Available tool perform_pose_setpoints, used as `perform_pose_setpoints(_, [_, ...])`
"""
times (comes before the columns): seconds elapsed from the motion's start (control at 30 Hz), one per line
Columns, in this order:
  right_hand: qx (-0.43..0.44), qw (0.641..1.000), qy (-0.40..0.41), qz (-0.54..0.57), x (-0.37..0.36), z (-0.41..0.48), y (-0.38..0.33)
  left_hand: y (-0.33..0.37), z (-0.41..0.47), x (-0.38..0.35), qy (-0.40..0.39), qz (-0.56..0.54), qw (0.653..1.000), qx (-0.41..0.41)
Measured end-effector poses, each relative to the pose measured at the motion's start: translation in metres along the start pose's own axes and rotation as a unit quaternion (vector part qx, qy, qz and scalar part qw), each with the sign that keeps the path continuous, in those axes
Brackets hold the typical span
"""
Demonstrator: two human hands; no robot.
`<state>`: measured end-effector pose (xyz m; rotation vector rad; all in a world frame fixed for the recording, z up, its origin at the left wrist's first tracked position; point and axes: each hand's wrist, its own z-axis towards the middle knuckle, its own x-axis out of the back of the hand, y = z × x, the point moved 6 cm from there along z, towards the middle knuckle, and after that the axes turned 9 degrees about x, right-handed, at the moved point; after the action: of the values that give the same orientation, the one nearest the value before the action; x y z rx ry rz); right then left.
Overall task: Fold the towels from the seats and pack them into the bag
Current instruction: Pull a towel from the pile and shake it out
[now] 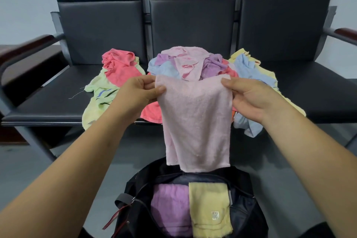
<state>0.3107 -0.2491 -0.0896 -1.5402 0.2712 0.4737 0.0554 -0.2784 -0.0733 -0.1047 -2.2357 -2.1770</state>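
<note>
— How's your grip?

— Both hands are pinching the top corners of a pink towel (196,121): my left hand (140,93) has thumb over fingers on the corner at nine o'clock, my right hand (251,96) the same at three o'clock. It hangs flat, its lower edge just above the mouth of the black bag (241,208) at six o'clock.

— How far along are you?

— Early, I'd say. Two folded towels lie in the bag side by side: a purple towel (170,206) and a yellow towel (209,206). The pink one still needs folding. Most of the work is left on the seats (58,98): a mixed heap (193,63) of pink, purple and blue at twelve o'clock, a coral and green pile (114,75) at ten o'clock, and yellow and blue towels (249,67) at two o'clock, some drooping over the seat edge.

— Anything in the way?

— The hanging towel hides part of the heap. The bag's red strap (116,216) and zip flaps lie loose at seven o'clock and could catch a towel going in, I think.
</note>
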Motion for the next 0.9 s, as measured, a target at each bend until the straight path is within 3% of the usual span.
perform_pose_setpoints(0.2, [0.089,0.983,0.078,-0.137,0.012,-0.004,-0.012,0.005,-0.002,0.006,0.084,0.064,0.992,-0.063])
perform_pose_setpoints(0.3, [0.117,0.975,0.076,-0.174,0.009,-0.007,-0.018,0.008,-0.003,0.006,0.09,-0.003,0.995,-0.049])
perform_pose_setpoints(0.47, [0.132,0.98,0.067,-0.135,0.003,-0.011,-0.02,0.007,-0.001,0.004,0.06,-0.074,0.994,-0.05])
perform_pose_setpoints(0.57, [0.154,0.972,-0.018,-0.174,-0.006,-0.008,-0.022,0.009,-0.002,0.003,0.06,-0.086,0.993,-0.055])
perform_pose_setpoints(0.67, [0.13,0.941,-0.127,-0.285,-0.018,-0.01,-0.013,0.012,0.0,0.003,0.061,-0.095,0.992,-0.058])
perform_pose_setpoints(0.77, [0.115,0.924,-0.093,-0.352,-0.017,-0.008,-0.003,0.006,0.001,-0.002,0.005,-0.023,0.999,-0.028])
perform_pose_setpoints(0.9, [0.087,0.946,-0.007,-0.313,0.001,-0.001,0.003,-0.015,0.004,-0.012,-0.109,0.103,0.988,0.027])
